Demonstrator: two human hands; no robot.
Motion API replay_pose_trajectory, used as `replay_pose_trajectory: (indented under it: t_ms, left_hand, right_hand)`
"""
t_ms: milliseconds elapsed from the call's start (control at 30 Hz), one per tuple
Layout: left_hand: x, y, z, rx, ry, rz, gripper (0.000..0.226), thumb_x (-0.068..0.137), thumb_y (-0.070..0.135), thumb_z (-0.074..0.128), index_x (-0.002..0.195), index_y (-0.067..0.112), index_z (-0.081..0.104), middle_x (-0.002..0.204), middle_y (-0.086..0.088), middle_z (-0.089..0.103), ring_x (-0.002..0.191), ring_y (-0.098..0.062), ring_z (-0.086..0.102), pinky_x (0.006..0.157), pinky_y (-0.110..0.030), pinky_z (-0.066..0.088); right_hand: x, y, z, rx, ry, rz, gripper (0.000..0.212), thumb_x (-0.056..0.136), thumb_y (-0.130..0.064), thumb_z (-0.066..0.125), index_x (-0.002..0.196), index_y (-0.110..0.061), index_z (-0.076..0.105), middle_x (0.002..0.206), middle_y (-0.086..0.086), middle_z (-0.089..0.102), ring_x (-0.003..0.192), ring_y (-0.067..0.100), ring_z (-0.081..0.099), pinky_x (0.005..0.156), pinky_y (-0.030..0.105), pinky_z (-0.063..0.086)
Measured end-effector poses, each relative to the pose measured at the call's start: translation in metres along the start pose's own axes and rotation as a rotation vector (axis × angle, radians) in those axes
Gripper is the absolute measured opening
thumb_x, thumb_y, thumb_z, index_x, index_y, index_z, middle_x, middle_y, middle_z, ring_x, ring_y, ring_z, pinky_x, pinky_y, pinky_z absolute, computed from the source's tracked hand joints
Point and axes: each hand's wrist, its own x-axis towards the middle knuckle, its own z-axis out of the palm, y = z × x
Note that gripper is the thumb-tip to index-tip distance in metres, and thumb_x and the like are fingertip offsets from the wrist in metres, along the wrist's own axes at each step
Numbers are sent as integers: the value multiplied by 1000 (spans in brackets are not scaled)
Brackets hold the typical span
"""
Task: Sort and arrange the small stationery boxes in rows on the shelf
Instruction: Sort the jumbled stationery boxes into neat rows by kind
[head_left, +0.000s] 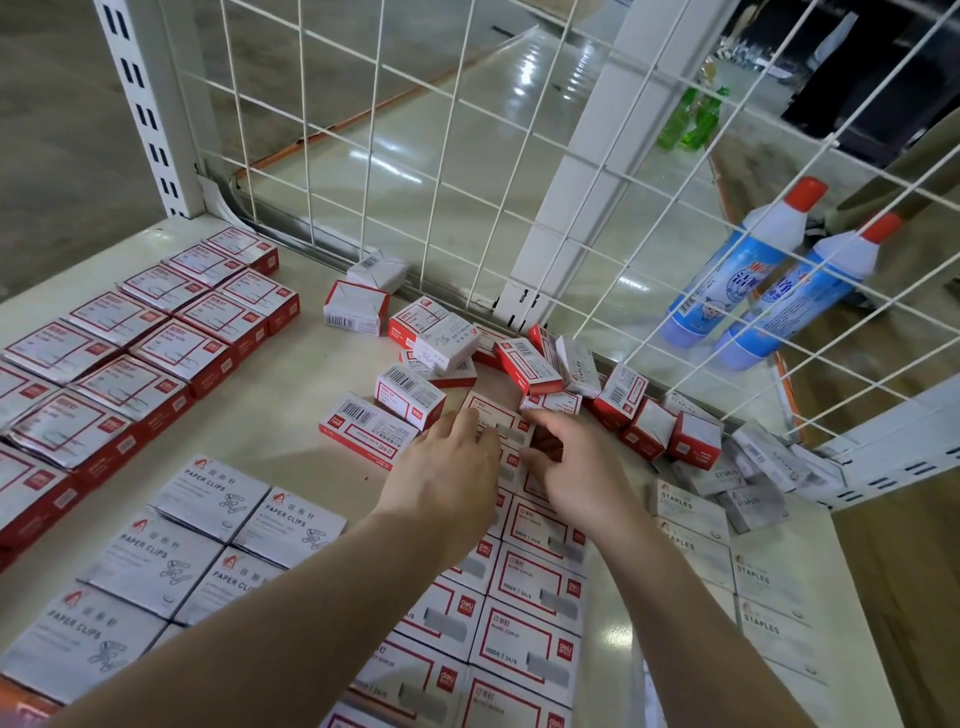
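Both hands meet at the far end of the red-and-white staple row (524, 597), long axis running away from the person. Left hand (447, 467) rests flat-fingered on the end box (493, 415); right hand (566, 457) curls beside it, grip unclear. Loose pile (524, 358) lies just beyond, nearer the right.

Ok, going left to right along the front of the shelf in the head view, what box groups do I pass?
Grey paper clips boxes → red-and-white staples boxes in rows, partly under both forearms → grey staples boxes near the shelf's right edge.

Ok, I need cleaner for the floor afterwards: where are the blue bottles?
In the head view, the two blue bottles lie on the right, behind the wire mesh panel, beyond the shelf's back edge and the loose pile of boxes.
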Motion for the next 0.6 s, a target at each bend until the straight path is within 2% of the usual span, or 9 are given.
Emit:
replay_pose_trajectory:
  t_ms: [233, 367, 433, 533, 600]
  left_hand:
    - [-3, -1, 1, 28, 3, 17, 62, 93, 27, 51, 146, 20, 20, 155, -1, 11, 143, -21, 7, 114, -36, 16]
    - [-9, -2, 1, 44, 15, 32, 57, 98, 29, 37, 148, 20, 11, 157, -1, 2, 144, -19, -4, 115, -33, 4]
    - [-13, -2, 3, 36, 20, 49, 56, 99, 28, 36, 149, 21, 11, 157, 1, 3, 144, -18, -4, 115, -32, 1]
    - [-15, -1, 5, 32, 11, 112, 55, 99, 25, 39, 148, 23, 14, 156, 5, 6, 144, -15, -1, 114, -31, 1]
    - [-15, 1, 6, 27, 0, 148, 54, 99, 25, 36, 148, 24, 13, 156, 6, 6, 144, -13, 0, 114, -29, -1]
  right_hand:
    - [-1, 1, 3, -18, 16, -11, 45, 93, -19, 54, 137, -24, 45, 137, -4, 47, 127, 14, 43, 102, 26, 32]
    - [-6, 5, 3, 19, 92, 27, 38, 91, -19, 56, 128, -25, 53, 120, -8, 58, 109, 9, 53, 88, 21, 42]
    - [-8, 12, 0, 18, 173, 61, 30, 91, -17, 57, 120, -24, 57, 112, -10, 60, 98, 4, 54, 78, 16, 40]
    - [-7, 22, -6, 20, 289, 95, 24, 90, -15, 57, 113, -19, 58, 109, -6, 62, 98, 8, 57, 81, 21, 41]
    - [-3, 25, -11, 12, 315, 91, 29, 90, -16, 57, 119, -17, 55, 111, -1, 60, 98, 12, 56, 79, 21, 38]
